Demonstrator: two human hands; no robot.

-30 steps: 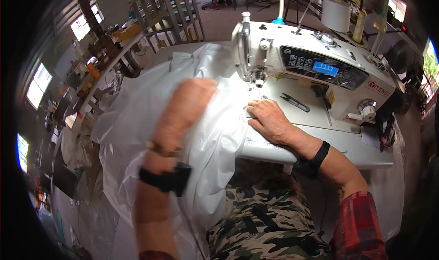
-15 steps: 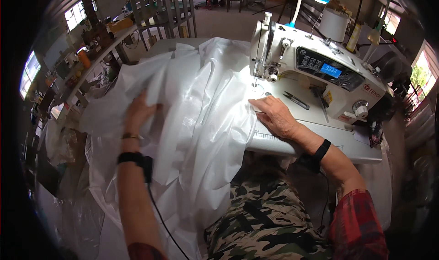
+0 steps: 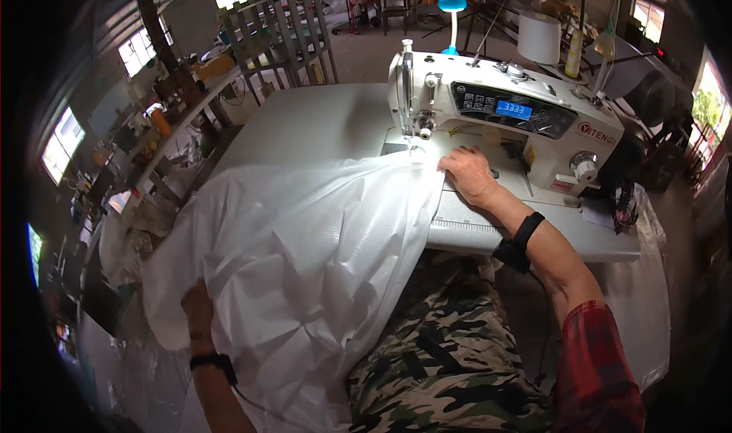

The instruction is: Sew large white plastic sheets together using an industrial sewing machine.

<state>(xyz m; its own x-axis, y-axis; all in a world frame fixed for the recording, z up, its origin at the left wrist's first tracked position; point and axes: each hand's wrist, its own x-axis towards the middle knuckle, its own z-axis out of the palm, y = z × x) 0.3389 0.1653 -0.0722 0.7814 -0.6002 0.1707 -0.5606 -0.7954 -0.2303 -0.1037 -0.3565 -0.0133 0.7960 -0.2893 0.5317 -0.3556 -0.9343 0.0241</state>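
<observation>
A large white coated fabric sheet (image 3: pixel 305 242) spreads over the front left of the sewing table and hangs toward my lap. Its far edge runs up to the needle area of a white sewing machine (image 3: pixel 427 90), lit by a bright lamp. My right hand (image 3: pixel 469 175) pinches the sheet's right corner just right of the needle, fingers bent. Low at the left, my left hand (image 3: pixel 200 307) is closed on the sheet near its left side; its fingertips are hidden in the folds. Creases run across the sheet between both hands.
The grey table top (image 3: pixel 305 117) shows behind the sheet. A blue-shaded lamp (image 3: pixel 451 0) and a white thread cone (image 3: pixel 539 38) stand behind the machine. At the left is a cluttered bench (image 3: pixel 179 105), beside a slatted rack (image 3: pixel 278 36). A ruler strip (image 3: pixel 465 224) lines the table's front.
My left hand has moved down toward me, and the bunched sheet is now spread flatter, baring the table behind it. My right hand stays by the needle at the sheet's edge.
</observation>
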